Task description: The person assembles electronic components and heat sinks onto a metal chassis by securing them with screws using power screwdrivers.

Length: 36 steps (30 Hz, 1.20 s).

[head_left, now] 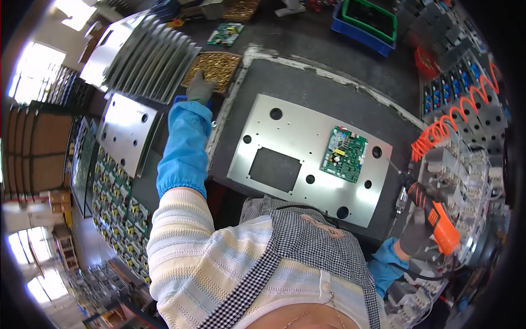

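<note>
My left hand point(201, 89), in a grey glove and blue sleeve cover, reaches to the near edge of a tray of small brass-coloured pieces point(222, 67). Its fingers are bent together over the pieces; whatever is between them is too small to make out. At the right, my dark-gloved right hand point(421, 233) grips an orange and black power screwdriver point(441, 225), its thin bit pointing at the metal panel's right edge. In front of me lies the silver panel point(287, 131), with round holes and a rectangular cutout. A green circuit board point(344, 154) rests on its right half.
Upright metal plates point(153, 57) stand left of the tray, with more flat panels point(125, 126) below. Many circuit boards point(118, 211) lie at far left. A green bin point(370, 22) sits at the back. An orange coiled hose point(438, 131) hangs at right beside white components point(446, 175).
</note>
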Available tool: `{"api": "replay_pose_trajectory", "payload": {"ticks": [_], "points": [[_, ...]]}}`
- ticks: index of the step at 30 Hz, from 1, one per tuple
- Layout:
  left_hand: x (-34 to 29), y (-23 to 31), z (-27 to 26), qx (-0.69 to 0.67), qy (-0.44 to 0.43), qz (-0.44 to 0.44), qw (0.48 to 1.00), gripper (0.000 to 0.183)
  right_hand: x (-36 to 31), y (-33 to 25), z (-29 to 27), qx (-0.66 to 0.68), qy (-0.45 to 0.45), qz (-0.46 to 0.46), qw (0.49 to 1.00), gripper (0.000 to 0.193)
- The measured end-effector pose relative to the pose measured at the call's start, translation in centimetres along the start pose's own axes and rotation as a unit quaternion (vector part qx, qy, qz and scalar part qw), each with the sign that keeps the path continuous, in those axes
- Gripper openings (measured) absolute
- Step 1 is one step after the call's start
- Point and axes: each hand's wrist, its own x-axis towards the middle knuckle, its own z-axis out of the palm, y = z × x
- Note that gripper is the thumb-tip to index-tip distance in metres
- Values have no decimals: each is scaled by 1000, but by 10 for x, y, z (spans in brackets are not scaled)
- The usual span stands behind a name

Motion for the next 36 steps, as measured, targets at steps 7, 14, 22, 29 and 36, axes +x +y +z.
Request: {"api": "replay_pose_trajectory", "payload": {"ticks": [7, 14, 22, 29, 36], "points": [[107, -41, 62, 242, -163, 197, 936, 48, -34, -17, -39, -674, -78, 88, 729, 43], [134, -55, 105, 147, -190, 136, 961, 42, -49, 7, -110, -624, -326, -1, 710, 27], [99, -62, 82, -270, -77, -135, 950, 40, -55, 66, -198, -672, -490, -55, 552, 23], [139, -119, 56, -375, -96, -174, 905, 39, -37, 148, -243, -700, -493, -52, 514, 39], [-28, -22, 36, -846, -249, -228, 413, 29, 14, 188, -183, -616, -466, -208, 600, 27]]}}
